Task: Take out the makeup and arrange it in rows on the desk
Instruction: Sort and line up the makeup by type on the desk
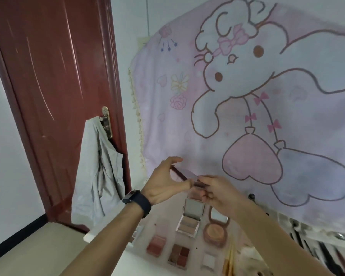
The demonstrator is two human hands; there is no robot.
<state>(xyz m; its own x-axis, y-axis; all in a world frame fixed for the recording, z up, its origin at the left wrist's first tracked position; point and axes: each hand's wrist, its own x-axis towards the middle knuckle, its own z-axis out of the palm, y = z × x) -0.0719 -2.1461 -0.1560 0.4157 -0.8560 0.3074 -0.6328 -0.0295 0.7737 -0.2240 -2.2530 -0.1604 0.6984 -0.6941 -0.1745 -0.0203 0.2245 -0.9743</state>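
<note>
1. While a slim palette (184, 173) is held up above the desk (134, 263), it is gripped at both ends. The left hand (165, 184) is curved round its left end, with the thumb below and the fingers above. The right hand (217, 194) is pinched on its near right end. Whether its lid is being opened cannot be told.
2. Part of the task is judged done, since several pieces are already laid on the desk in what reads as two rows.
   - In the farther row, an open square compact (188, 224) is set with its mirror raised, and a round blush compact (215, 233) is placed just beside it on the right.
   - In the nearer row, a pink pan (156, 244), a four-shade quad (178, 255) and a white pan (208, 259) are lined up side by side.
3. Brushes (307, 242) are seen at the right end of the desk, but they are blurred, so it cannot be told whether they have been sorted.
4. The held palette is not yet set down, and a place in a row is still to be found for it.
5. No bag or box is seen, so how much makeup is left to take out cannot be judged.
</note>
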